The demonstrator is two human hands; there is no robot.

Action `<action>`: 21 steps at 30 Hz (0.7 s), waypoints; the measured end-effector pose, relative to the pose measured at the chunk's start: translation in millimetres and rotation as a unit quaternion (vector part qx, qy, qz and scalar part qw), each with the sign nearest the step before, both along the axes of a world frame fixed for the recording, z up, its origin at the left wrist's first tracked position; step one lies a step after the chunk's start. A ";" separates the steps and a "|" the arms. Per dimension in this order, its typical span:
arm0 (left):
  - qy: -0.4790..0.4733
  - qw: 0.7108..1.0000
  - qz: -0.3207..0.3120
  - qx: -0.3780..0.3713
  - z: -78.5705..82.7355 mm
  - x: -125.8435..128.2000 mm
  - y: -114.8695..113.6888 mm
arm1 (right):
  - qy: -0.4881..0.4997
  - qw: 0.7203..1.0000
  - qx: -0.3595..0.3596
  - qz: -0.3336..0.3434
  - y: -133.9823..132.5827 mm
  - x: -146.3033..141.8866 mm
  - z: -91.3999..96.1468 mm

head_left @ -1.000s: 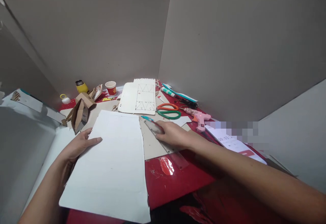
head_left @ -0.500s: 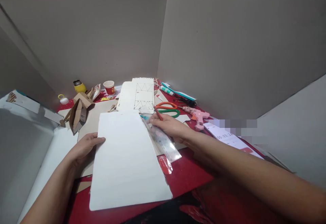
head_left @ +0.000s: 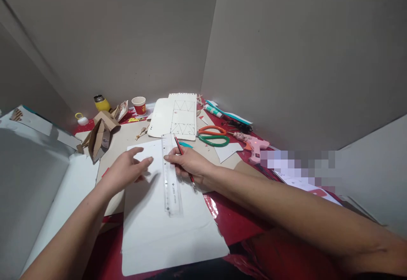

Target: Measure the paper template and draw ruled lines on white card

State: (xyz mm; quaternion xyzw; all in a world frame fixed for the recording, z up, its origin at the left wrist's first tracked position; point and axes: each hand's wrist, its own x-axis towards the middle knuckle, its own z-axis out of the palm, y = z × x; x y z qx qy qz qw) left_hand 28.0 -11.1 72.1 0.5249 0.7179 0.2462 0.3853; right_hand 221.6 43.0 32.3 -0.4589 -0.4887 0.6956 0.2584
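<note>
A large white card sheet [head_left: 159, 242] lies in front of me. Over it, my right hand [head_left: 193, 163] grips a clear plastic ruler [head_left: 172, 193], thumb on top, with the ruler's length running toward me. The same hand also holds a red and black pencil [head_left: 178, 144], slanted beside the ruler. My left hand [head_left: 127, 167] hovers at the sheet's left side, fingers apart and holding nothing, its shadow on the card. Beyond the sheet is a white card [head_left: 160, 121] with paper bearing drawn zigzag triangles [head_left: 183, 116].
Scissors with orange and green handles [head_left: 213, 140], a pink glue gun [head_left: 256, 146] and a phone [head_left: 308, 189] lie to the right. Folded cardboard [head_left: 101, 138], a paper cup [head_left: 139, 106] and a yellow bottle [head_left: 102, 103] stand at the back left. Grey walls enclose the table.
My right hand has brought the ruler and pencil leftward from the sheet's right edge to over its middle. My left hand has let go of the sheet's left edge and moved inward above it.
</note>
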 end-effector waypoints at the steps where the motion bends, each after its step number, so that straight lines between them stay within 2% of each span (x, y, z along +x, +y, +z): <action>1: -0.073 0.997 -0.014 -0.017 -1.0 7.0 3.2 | 0.004 1.000 0.003 0.002 -0.2 -3.6 1.1; 4: -0.220 0.974 -0.032 -0.032 -8.7 16.6 12.3 | 0.011 1.000 0.003 0.014 0.1 -9.2 7.0; 7: -0.242 0.969 -0.042 -0.038 -17.0 12.8 21.2 | 0.007 1.000 0.000 0.021 5.2 -3.0 12.3; 9: -0.239 0.969 -0.045 -0.039 -20.6 7.0 27.8 | 0.001 1.000 0.006 0.001 13.4 7.8 13.6; 13: -0.220 0.975 -0.033 -0.021 -26.1 -4.4 40.8 | -0.016 0.993 0.048 -0.110 41.0 37.3 12.6; 17: -0.205 0.979 -0.014 -0.005 -34.8 -7.7 54.6 | -0.045 0.970 0.087 -0.223 74.3 62.0 11.4; 21: -0.208 0.978 0.016 0.012 -44.2 -1.8 68.9 | -0.082 0.959 0.065 -0.264 102.8 72.2 10.1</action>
